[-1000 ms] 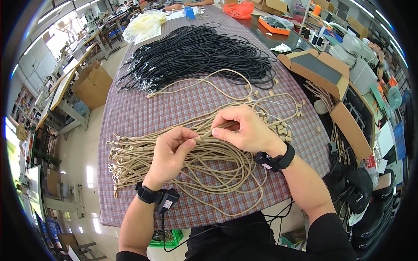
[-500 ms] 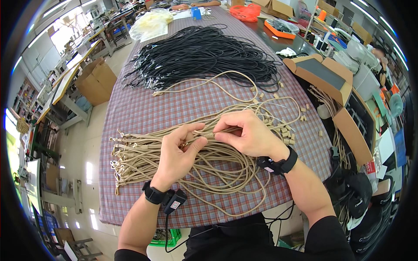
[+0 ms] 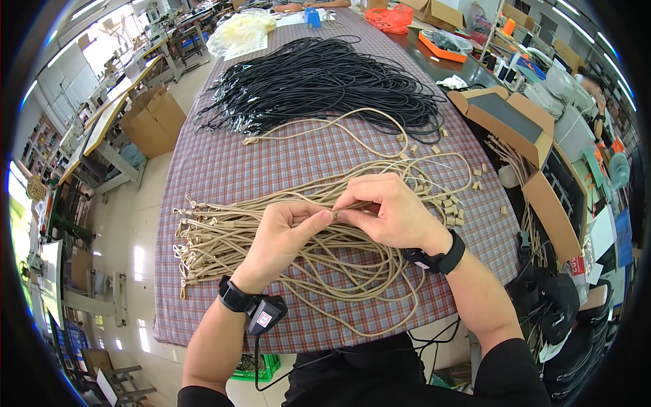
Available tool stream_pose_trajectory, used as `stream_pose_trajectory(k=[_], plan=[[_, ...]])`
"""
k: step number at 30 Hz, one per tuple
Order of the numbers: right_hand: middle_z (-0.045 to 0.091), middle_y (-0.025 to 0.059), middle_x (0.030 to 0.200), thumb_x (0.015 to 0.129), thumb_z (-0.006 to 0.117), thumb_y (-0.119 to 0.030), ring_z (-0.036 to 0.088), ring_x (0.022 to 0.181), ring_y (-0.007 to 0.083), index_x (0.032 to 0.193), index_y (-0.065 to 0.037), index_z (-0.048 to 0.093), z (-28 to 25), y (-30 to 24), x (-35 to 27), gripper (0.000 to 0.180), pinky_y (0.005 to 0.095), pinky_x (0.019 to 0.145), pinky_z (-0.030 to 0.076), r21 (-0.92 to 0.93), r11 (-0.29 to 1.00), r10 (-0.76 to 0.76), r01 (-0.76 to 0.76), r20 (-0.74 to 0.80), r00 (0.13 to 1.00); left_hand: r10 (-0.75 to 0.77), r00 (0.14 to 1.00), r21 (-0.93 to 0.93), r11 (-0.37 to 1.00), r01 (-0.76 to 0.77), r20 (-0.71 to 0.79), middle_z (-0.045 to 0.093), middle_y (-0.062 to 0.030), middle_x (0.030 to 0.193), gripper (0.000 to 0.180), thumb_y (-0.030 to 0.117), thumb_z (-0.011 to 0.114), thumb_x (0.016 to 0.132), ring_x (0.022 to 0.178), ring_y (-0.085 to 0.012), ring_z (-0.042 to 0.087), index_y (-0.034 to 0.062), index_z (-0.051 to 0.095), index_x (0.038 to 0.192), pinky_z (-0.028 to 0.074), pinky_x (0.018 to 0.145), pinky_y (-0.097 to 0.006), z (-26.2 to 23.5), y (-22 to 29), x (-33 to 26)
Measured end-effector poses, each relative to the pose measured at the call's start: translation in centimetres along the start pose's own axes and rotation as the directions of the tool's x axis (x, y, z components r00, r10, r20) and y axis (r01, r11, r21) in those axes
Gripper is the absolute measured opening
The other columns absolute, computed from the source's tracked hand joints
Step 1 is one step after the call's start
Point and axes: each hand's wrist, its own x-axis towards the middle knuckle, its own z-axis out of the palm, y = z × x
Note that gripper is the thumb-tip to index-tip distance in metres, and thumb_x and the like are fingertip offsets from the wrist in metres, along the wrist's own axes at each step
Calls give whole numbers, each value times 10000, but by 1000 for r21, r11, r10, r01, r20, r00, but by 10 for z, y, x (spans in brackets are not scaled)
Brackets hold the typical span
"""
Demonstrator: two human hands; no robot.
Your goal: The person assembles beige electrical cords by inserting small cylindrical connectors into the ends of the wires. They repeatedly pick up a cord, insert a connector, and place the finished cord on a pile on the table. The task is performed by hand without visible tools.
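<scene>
- Left hand (image 3: 288, 234) and right hand (image 3: 397, 211) come together over the heap, thumb and forefinger of each pinching a tan cord (image 3: 336, 216); the fingers hide most of the gripped part.
- The pinched stretch lies above the middle of a thick bundle of tan cords (image 3: 352, 277), on the near half of a surface (image 3: 224, 166) draped in red, blue and grey plaid cloth.
- The bundle's strands are smooth, round and matte, running nearly side by side at left and bending into loose loops at right.
- Shiny, brass-toned metal clips (image 3: 183, 252) tip the cords along the left end.
- Small tan cylinders (image 3: 452, 210), short and stubby, lie scattered just right of the bundle.
- Beyond, a tangled pile of black cords (image 3: 325, 88) shows silvery metal ends at left; one stray tan loop (image 3: 366, 114) curves along its near edge.
- Black straps circle both wrists, the left one carrying a dark boxy device (image 3: 266, 313) with a small white label (image 3: 264, 319) bearing a red mark, its print too small to read.
- At right, an unfolded brown cardboard box (image 3: 539, 125) stands beside the cloth.
</scene>
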Motion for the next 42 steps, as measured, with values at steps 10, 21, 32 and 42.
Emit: stream_pose_trajectory(k=[10, 21, 32, 42], plan=[[735, 44, 813, 939, 821, -80, 659, 721, 107, 937, -2, 794, -11, 2, -1, 82, 272, 640, 518, 67, 986, 152, -154, 43, 987, 171, 984, 213, 964, -159, -39, 745, 1, 882, 198, 133, 720, 1081, 772, -13, 591, -59, 751, 1120, 459, 660, -220, 0, -15, 4], [742, 27, 820, 954, 821, -106, 639, 730, 72, 958, 5, 800, -15, 3, -2, 113, 256, 666, 516, 121, 962, 243, -246, 37, 969, 172, 983, 263, 953, -149, -68, 650, 63, 768, 136, 120, 714, 1083, 649, 12, 470, -15, 701, 1090, 361, 570, -220, -1, -12, 3], [772, 65, 785, 932, 812, -110, 647, 684, 104, 952, 6, 810, -21, -4, 1, 118, 289, 659, 520, 62, 968, 243, -244, 30, 970, 151, 989, 371, 919, -135, -12, 636, 66, 802, 88, 69, 688, 1088, 703, 28, 514, 15, 647, 1033, 364, 575, -198, -1, 1, -3], [781, 107, 834, 971, 783, -125, 709, 737, 145, 1000, 13, 803, -16, 10, -3, 142, 328, 673, 533, 129, 975, 184, -179, -29, 983, 602, 789, 705, 505, -498, 126, 711, -55, 861, 100, -7, 781, 969, 733, -156, 647, 18, 685, 973, 506, 661, -302, -8, -11, 8]])
